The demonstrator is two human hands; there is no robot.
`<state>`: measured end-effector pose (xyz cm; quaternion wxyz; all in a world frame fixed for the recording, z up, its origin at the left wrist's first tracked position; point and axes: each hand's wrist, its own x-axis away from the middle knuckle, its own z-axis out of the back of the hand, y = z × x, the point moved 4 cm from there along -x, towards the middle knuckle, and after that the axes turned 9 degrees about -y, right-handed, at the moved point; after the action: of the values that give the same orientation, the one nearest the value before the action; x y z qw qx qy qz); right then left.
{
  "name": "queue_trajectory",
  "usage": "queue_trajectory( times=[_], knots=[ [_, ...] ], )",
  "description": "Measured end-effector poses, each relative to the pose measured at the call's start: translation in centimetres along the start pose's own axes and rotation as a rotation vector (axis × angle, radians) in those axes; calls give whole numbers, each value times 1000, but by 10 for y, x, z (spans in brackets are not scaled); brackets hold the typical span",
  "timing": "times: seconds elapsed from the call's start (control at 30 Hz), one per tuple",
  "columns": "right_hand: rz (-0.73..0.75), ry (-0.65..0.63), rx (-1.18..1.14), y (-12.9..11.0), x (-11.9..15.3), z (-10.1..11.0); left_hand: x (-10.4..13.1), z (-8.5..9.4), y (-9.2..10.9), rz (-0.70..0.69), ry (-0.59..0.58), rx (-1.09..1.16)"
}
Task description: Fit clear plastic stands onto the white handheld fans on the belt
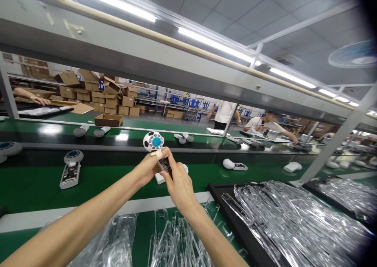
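Observation:
Above the green belt I see a device with a round black-and-white head that has a blue centre, and an open body showing a dark circuit board. My left hand is closed round the device just below its head. On the right side of the body, my right hand pinches the board area with thumb and fingers. Behind my right hand a white device lies on the belt, partly hidden. A similar device with its board exposed lies to the left.
Clear plastic pieces and plastic bags lie in front. A black tray of clear pieces stands at the right. More devices lie along the belts; an open cardboard box and other people are beyond.

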<state>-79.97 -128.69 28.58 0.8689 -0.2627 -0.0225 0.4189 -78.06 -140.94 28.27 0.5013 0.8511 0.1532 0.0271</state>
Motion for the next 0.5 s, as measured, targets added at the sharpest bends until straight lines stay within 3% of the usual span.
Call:
queue_trajectory(
  times=[0.1,0.23,0.37,0.5],
  knots=[
    [45,105,-120,5,-6,5,6,-1,-2,45,21,-80],
    [-131,310,-502,27,-25,13,17,-15,9,-103,165,-84],
    [-207,357,-518,36,-41,14,24,-32,12,-185,217,-123],
    [-205,335,-457,36,-45,12,16,-28,4,-193,227,-117]
  ],
)
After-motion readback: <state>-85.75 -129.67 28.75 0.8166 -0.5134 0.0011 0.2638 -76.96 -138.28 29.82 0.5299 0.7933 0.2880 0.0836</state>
